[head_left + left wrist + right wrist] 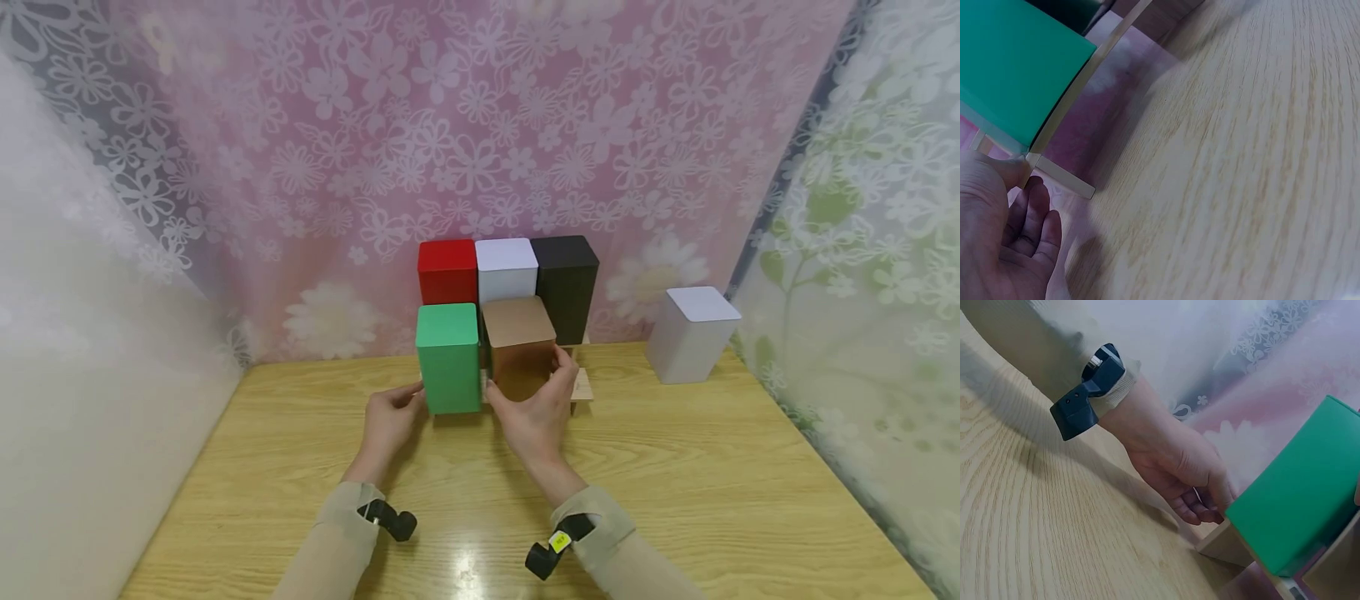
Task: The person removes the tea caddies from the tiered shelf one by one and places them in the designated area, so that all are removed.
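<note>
- Two beige sleeves (330,550) reach in from the near edge, a black camera strapped at each cuff; the right camera (551,550) carries a yellow sticker.
- A light wood-grain surface (750,483) spreads beneath both arms.
- The left hand (392,421) is narrow, its thumb and curled fingers pinching the end of the wooden stand (581,386) just beside the green box's lower corner.
- The right hand (536,412) holds the brown box (521,325) from the near side, thumb on its left face and fingers round its right.
- The green box (450,367) is upright on the stand's front step, at the left end.
- The brown box is just right of the green one, in the front row; whether its base rests on the step is hidden behind the right hand.
- Behind them, side by side from left to right, are a red box (447,271), a white middle box (507,267) and a black box (566,287).
- Well apart to the right, a lone white box (686,342) stands on the surface.
- Farthest back hangs a pink cloth (450,108) with white flowers.
</note>
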The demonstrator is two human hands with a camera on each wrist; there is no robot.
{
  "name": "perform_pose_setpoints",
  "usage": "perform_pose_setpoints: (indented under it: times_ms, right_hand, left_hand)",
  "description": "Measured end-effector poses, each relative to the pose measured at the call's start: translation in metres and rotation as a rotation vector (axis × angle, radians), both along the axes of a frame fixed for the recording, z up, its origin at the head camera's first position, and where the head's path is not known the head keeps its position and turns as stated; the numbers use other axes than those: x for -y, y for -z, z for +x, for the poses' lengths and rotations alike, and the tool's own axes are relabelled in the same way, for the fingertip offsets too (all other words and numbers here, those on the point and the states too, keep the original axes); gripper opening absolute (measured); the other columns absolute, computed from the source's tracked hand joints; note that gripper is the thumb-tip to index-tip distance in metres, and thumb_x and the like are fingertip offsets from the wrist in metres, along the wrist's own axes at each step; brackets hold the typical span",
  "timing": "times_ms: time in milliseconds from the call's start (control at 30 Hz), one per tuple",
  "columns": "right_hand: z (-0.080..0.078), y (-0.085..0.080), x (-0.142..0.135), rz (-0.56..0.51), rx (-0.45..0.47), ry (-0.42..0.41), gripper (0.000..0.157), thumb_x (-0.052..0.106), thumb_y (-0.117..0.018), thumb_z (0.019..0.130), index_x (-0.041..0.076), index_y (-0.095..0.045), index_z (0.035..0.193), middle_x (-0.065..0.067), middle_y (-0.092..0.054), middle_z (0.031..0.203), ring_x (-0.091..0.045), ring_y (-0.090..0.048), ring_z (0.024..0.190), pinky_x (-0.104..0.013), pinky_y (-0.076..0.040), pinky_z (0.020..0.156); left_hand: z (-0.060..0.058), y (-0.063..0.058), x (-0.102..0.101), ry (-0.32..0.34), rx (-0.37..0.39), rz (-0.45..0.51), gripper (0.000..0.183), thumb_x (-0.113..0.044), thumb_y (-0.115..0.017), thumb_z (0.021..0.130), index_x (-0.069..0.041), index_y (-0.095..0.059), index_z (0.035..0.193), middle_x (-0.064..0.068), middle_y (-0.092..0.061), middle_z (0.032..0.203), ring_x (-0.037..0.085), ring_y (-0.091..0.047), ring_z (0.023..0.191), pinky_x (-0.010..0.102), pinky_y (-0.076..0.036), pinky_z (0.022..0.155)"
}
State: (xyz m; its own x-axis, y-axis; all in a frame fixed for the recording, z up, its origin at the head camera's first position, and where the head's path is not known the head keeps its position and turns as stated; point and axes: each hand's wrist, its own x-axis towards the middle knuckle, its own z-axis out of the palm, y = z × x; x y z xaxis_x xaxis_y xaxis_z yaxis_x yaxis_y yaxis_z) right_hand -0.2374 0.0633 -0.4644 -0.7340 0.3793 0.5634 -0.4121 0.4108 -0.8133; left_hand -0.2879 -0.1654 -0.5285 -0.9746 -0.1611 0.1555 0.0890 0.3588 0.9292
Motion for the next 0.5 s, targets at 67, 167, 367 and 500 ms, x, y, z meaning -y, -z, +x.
perform_pose_setpoints:
  times_ms: [67, 167, 367, 500]
  right_hand:
    - [0.002, -0.002, -0.001, 0.003, -0.004, -0.001, 0.102, 0.017, -0.098, 0.073, 0.006, -0.034, 0.152, -0.012, -0.045, 0.143, -0.027, -0.047, 0.130, -0.045, -0.043, 0.109]
    - [0.004, -0.005, -0.002, 0.004, -0.006, 0.005, 0.102, 0.016, -0.098, 0.072, 0.006, -0.035, 0.151, -0.011, -0.047, 0.141, -0.028, -0.049, 0.128, -0.044, -0.044, 0.108]
    - [0.007, -0.011, -0.007, -0.013, -0.033, -0.001, 0.100, 0.014, -0.098, 0.070, 0.005, -0.037, 0.150, -0.012, -0.049, 0.141, -0.029, -0.051, 0.125, -0.045, -0.047, 0.107]
    - [0.008, -0.010, -0.014, -0.033, -0.024, 0.009, 0.101, 0.013, -0.098, 0.069, 0.005, -0.038, 0.150, -0.011, -0.050, 0.140, -0.029, -0.051, 0.123, -0.045, -0.048, 0.104]
  left_hand:
    - [0.000, 0.001, 0.000, 0.000, 0.005, 0.005, 0.022, -0.016, -0.076, 0.100, -0.012, -0.082, 0.121, 0.008, -0.078, 0.115, 0.027, -0.070, 0.116, 0.046, -0.055, 0.097]
    - [0.001, 0.001, 0.000, -0.007, 0.010, 0.002, 0.022, -0.016, -0.076, 0.100, -0.011, -0.081, 0.121, 0.009, -0.078, 0.116, 0.027, -0.069, 0.117, 0.046, -0.054, 0.098]
    - [0.000, 0.000, -0.001, -0.019, 0.020, -0.005, 0.024, -0.018, -0.076, 0.100, -0.011, -0.081, 0.122, 0.011, -0.077, 0.118, 0.029, -0.068, 0.118, 0.048, -0.054, 0.098]
    - [0.001, -0.002, -0.002, -0.016, 0.026, -0.009, 0.024, -0.017, -0.076, 0.100, -0.011, -0.081, 0.122, 0.011, -0.077, 0.117, 0.030, -0.068, 0.119, 0.048, -0.053, 0.100]
